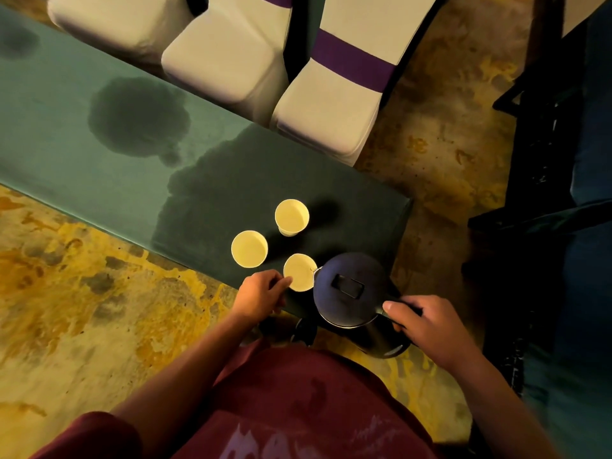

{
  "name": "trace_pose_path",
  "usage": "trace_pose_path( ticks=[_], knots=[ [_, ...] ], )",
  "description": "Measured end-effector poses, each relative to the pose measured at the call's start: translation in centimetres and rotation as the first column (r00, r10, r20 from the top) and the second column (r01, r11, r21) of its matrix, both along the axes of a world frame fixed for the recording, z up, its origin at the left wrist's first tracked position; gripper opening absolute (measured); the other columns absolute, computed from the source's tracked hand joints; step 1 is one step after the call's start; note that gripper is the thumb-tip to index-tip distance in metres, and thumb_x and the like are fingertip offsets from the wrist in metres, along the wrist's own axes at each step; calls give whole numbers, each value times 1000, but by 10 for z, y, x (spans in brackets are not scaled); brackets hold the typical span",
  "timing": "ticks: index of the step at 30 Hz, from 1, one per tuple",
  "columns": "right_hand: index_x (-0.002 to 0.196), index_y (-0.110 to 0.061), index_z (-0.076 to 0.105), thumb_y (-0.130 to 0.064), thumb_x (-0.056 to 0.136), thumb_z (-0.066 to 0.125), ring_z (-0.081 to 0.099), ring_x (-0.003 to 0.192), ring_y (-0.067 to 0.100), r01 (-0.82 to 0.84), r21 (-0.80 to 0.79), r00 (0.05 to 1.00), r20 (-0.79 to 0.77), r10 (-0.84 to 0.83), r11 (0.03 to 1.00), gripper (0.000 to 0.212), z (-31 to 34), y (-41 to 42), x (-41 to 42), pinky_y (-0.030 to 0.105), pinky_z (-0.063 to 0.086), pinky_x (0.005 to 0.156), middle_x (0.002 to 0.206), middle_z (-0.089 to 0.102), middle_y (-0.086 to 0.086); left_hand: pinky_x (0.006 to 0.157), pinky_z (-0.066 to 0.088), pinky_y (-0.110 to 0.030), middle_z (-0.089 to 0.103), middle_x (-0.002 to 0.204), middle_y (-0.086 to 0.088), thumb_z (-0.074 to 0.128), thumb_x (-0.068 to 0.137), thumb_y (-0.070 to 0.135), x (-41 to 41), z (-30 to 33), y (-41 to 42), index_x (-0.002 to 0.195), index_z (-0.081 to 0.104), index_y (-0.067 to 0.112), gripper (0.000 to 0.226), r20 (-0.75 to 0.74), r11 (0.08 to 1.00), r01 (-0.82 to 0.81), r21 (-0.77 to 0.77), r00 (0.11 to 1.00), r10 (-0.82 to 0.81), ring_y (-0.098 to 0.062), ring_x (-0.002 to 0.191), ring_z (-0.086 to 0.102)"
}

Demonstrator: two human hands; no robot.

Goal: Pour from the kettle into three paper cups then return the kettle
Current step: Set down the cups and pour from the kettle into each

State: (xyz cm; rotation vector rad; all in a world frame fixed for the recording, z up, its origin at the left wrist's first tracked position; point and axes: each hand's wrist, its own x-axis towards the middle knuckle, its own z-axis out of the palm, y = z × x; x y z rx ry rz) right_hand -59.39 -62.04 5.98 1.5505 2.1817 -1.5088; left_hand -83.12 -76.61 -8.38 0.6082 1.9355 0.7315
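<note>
Three pale paper cups stand near the right end of the green-clothed table: a far cup, a left cup and a near cup. A dark kettle with a closed lid is held over the table's near corner, its spout at the near cup's rim. My right hand grips the kettle's handle. My left hand touches the near cup's side with its fingertips; whether it grips the cup I cannot tell.
Large dark wet stains mark the cloth behind the cups. White-covered chairs with purple bands line the table's far side. A dark blue-covered piece of furniture stands at the right. Mottled yellow floor surrounds the table.
</note>
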Motion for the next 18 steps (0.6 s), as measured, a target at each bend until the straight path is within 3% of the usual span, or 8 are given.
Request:
trace_pose_path(
  ticks=[5,18],
  knots=[
    [54,-17,60,-18,94,66,52,40,-1,16,-11,999,42,-16,1000,40,5,-3,-8,13,35,43,39,53,-11,48,50,-26,67,62,0,58,98,38,-2,0,-2,79,62,19,28,41,1000,-14,-3,999,14,-10,49,63],
    [55,-11,62,-28,92,66,49,39,3,-54,26,987,153,50,998,42,6,-7,-22,18,33,42,42,53,-5,57,55,-30,69,69,-2,56,99,39,-6,-5,-5,81,63,20,27,72,1000,-4,-2,997,4,-14,57,68]
  ],
)
